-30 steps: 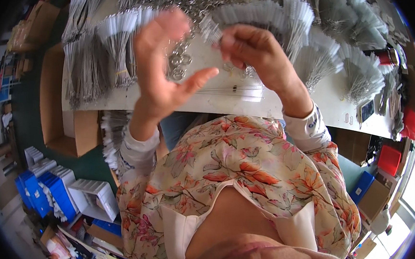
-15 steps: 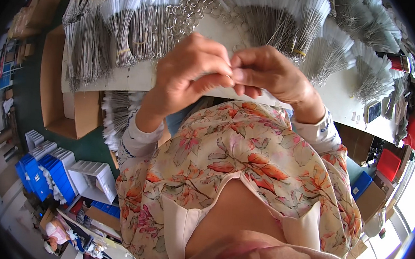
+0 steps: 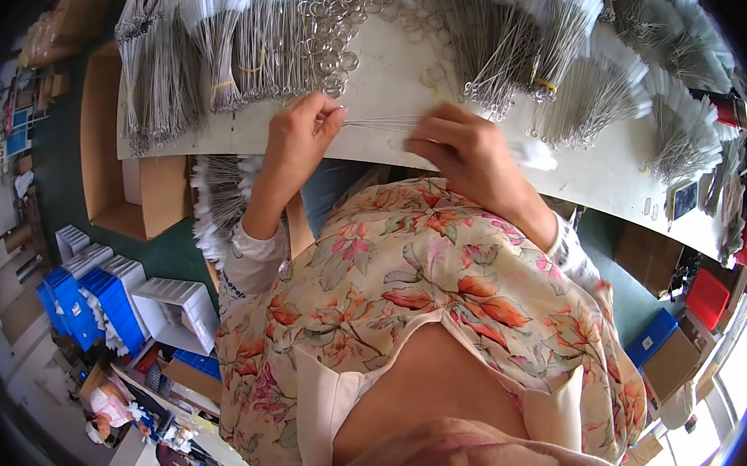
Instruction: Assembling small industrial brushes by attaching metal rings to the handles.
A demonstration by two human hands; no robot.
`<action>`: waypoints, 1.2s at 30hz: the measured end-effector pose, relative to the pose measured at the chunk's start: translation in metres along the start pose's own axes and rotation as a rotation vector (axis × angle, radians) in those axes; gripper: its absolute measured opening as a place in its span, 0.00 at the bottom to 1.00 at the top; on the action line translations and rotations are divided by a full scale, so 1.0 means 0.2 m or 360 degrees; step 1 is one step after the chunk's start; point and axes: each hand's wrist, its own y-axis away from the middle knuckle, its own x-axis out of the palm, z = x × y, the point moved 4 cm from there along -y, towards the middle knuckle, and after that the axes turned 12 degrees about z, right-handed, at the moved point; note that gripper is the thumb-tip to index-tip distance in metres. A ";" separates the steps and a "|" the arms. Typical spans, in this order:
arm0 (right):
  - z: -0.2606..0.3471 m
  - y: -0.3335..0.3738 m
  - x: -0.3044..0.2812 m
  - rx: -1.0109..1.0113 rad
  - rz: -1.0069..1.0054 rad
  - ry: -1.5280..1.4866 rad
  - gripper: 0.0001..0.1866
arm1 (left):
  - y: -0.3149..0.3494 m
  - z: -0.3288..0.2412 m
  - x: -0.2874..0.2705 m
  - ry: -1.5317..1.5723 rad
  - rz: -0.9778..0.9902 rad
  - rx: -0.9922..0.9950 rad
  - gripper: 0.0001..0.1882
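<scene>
A few thin, straight, silvery wire brushes [image 3: 381,123] stretch nearly level from the left hand [image 3: 304,129] to the right hand [image 3: 466,144], their shafts slightly spread, with white bristle heads [image 3: 535,155] just past the latter (too blurred to count)

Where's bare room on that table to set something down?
Bare tabletop shows right of the metal rings and, mostly, along the near edge between the right hand and the phone. Brush bundles crowd the left and, beyond that strip, the right.
</scene>
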 end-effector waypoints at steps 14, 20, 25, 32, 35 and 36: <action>0.03 -0.22 -0.11 0.0226 0.0542 -0.0998 0.10 | -0.13 -0.35 -0.29 0.1065 0.0462 0.0654 0.08; 0.02 -0.20 -0.11 0.0293 0.0631 -0.1213 0.10 | -0.14 -0.38 -0.27 0.1094 0.0344 0.0626 0.13; 0.05 -0.20 -0.12 0.0310 0.0622 -0.1321 0.10 | -0.11 -0.46 -0.23 0.1159 0.0073 0.0634 0.17; 0.22 -0.24 -0.28 0.0106 0.0071 -0.1441 0.09 | -0.08 -0.60 -0.33 0.0344 -0.0617 0.1101 0.15; 0.27 -0.28 -0.27 0.0101 -0.0051 -0.1371 0.09 | -0.08 -0.63 -0.35 0.0265 -0.0692 0.1152 0.15; 0.28 -0.28 -0.27 0.0093 -0.0079 -0.1368 0.09 | -0.08 -0.63 -0.35 0.0249 -0.0702 0.1144 0.15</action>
